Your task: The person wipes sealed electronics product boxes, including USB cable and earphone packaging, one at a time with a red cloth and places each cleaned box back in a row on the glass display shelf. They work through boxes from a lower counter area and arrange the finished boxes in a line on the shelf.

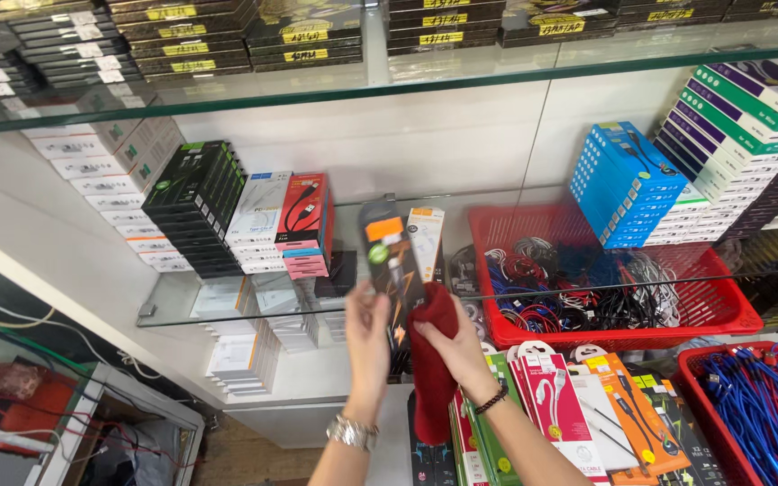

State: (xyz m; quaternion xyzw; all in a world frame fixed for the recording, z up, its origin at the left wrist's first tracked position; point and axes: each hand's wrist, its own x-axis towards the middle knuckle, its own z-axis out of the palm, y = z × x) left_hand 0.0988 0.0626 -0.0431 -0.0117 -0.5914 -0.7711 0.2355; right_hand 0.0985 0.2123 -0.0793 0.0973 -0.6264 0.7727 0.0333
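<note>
While my left hand [367, 326] pinched the lower edge of a slim black cable package [391, 270] held upright before the glass shelf [227, 310], my right hand [455, 346] was closed around a dark red cloth [431, 360] touching the package's side. The package looked light, stiff and rather slick, best gripped by its edges; the cloth looked soft and limp. Beyond them sat a red basket [722, 315] of tangled cables.

- Dark cable package [387, 261]: long, flat, orange patch on top, upright, lower edge pinched between left fingers [373, 301].
- Red cloth [431, 360]: bunched, hangs below right fingers [438, 335], touching the package.
</note>
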